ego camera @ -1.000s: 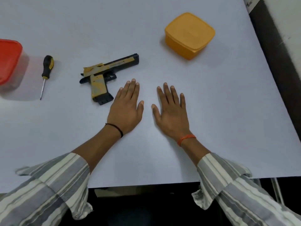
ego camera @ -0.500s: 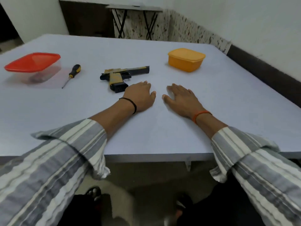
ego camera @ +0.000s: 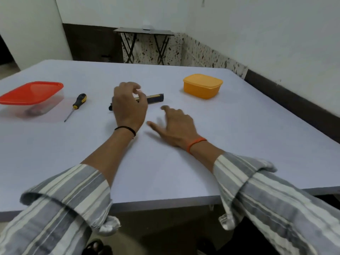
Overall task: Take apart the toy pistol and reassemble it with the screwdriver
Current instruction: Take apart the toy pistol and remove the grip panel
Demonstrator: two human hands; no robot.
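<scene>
The black and tan toy pistol [ego camera: 155, 98] lies on the pale table [ego camera: 239, 135], its barrel pointing right. My left hand [ego camera: 128, 107] hovers over it with fingers loosely curved and covers its grip and middle; I see no hold on it. My right hand [ego camera: 176, 126] sits just right of the left, low over the table, fingers spread and blurred. A screwdriver [ego camera: 78, 102] with a black and yellow handle lies to the left of the pistol, tip toward me.
A clear box with a red lid [ego camera: 31, 92] stands at the far left with something dark inside. A yellow lidded box [ego camera: 202, 86] stands at the back right. A small folding table [ego camera: 144, 45] is against the far wall.
My left hand has lifted off the table and moved forward over the pistol. My right hand has risen from lying flat and spread its fingers. The camera has tilted up.
</scene>
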